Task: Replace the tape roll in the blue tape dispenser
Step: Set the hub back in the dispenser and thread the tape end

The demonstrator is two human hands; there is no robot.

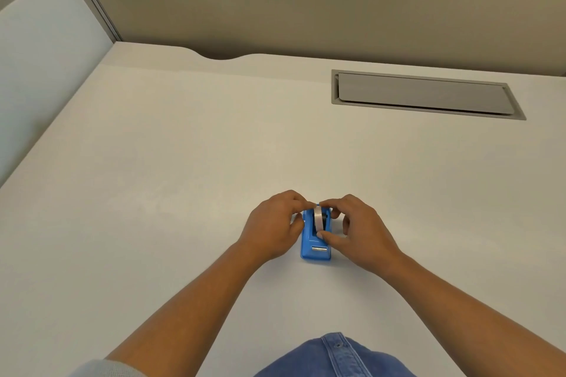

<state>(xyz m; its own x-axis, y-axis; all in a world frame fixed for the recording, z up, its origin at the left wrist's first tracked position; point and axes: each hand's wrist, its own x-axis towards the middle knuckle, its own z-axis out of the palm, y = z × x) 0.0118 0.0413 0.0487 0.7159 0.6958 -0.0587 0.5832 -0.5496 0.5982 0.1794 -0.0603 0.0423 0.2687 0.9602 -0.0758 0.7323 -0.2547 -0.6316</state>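
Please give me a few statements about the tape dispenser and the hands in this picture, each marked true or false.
1. The blue plastic tape dispenser stands on the white desk. True.
2. The clear tape roll lies flat on the desk, away from the dispenser. False: it stands on edge in the dispenser's well.
3. Both hands touch the dispenser or roll. True: the left hand is at its left side, the right hand has a grip on the roll.
4. The grey rectangular hatch in the desk stands wide open. False: its lid lies flat.
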